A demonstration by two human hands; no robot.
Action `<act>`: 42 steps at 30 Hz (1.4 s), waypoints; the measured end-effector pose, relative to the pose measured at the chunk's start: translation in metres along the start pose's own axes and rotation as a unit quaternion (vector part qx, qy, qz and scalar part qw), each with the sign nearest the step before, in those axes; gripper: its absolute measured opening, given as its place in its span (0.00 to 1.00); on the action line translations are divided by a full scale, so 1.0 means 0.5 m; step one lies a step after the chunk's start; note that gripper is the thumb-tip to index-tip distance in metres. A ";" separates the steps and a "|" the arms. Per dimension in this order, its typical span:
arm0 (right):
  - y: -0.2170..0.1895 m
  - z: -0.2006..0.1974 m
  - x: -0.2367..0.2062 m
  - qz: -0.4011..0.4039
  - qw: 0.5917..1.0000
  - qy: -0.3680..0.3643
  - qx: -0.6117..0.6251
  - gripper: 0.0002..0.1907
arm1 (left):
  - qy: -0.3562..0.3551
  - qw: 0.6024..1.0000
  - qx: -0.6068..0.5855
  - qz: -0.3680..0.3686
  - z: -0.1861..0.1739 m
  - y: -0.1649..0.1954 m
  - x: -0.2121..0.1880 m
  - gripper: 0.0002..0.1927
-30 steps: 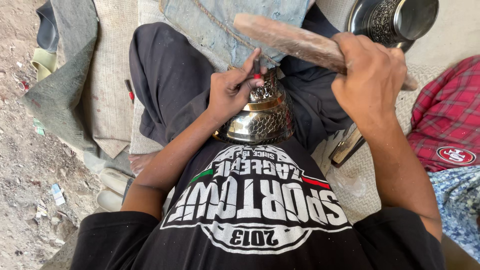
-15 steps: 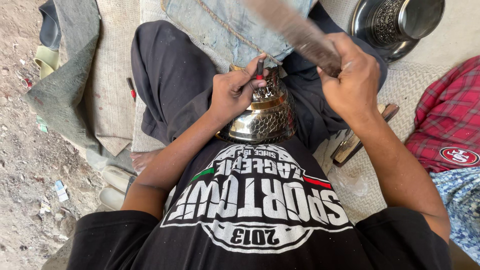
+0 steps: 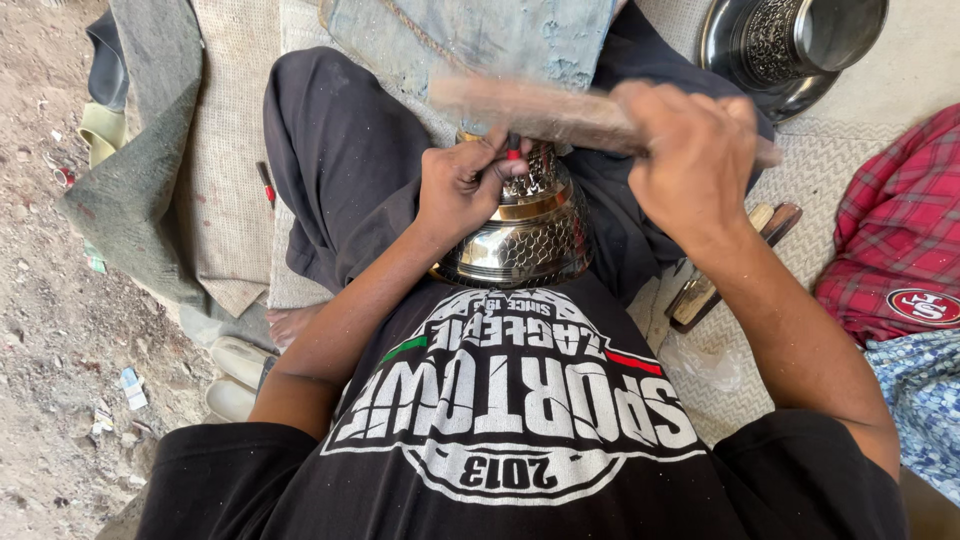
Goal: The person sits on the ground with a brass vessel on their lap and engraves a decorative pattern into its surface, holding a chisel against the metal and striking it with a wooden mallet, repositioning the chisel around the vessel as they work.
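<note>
Left hand (image 3: 462, 185) closed around one slim punch tool (image 3: 513, 150), only its dark shaft and a red band showing above the fingers, tip hidden against metal. Right hand (image 3: 695, 160) clenched on one wooden mallet (image 3: 540, 108), held level above the punch; mallet blurred, left end smeared and hard to outline, right end poking out past the fist. Beneath both hands, one engraved metal vessel (image 3: 525, 235), silver with a brass-coloured band and fine patterned surface, wedged in the lap between dark trouser legs (image 3: 340, 150) and touching the black printed shirt (image 3: 510, 420); neck of the vessel covered by the left hand, base tucked out of sight under the shirt edge.

Further out: one piece of worn blue denim (image 3: 480, 40) across the legs beyond the vessel, top cut off by the frame. One second patterned metal pot (image 3: 790, 35) on a round dish at upper right, cut off at the top edge. Two wooden-handled tools (image 3: 715, 275) lying side by side on the woven mat (image 3: 850, 180), partly hidden by the right forearm. One red pen-like stick (image 3: 266, 185) on the mat by the left knee. One red plaid cloth (image 3: 900, 250) at right, cropped. Two pale sandals (image 3: 235, 375) at lower left, partly under the elbow; sandy ground (image 3: 50, 300) with small scraps, too small to identify.
</note>
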State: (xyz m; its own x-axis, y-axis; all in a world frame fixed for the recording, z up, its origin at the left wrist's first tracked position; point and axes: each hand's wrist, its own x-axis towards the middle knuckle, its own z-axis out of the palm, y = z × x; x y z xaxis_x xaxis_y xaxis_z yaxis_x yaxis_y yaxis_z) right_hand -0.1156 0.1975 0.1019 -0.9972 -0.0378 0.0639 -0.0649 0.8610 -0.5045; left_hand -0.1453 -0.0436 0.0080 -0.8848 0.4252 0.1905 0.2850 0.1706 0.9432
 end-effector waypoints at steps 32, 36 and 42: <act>-0.093 0.020 0.062 0.056 0.998 0.000 0.011 0.19 | -0.033 0.998 -0.048 -0.022 -0.161 0.021 0.066 0.10; -0.111 0.020 0.064 0.048 0.995 0.037 0.074 0.20 | -0.052 0.998 -0.025 -0.017 -0.169 0.015 0.068 0.18; -0.127 0.012 0.064 0.066 0.995 0.027 0.076 0.19 | -0.054 0.996 -0.063 -0.014 -0.178 0.016 0.063 0.21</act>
State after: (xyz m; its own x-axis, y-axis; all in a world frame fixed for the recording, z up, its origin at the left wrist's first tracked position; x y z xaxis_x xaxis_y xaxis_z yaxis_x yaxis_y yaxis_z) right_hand -0.1438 0.1387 0.1306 -0.9943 0.1012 0.0332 0.0572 0.7704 -0.6350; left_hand -0.2039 -0.1079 0.0456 -0.8453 0.5158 0.1391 0.2056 0.0739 0.9758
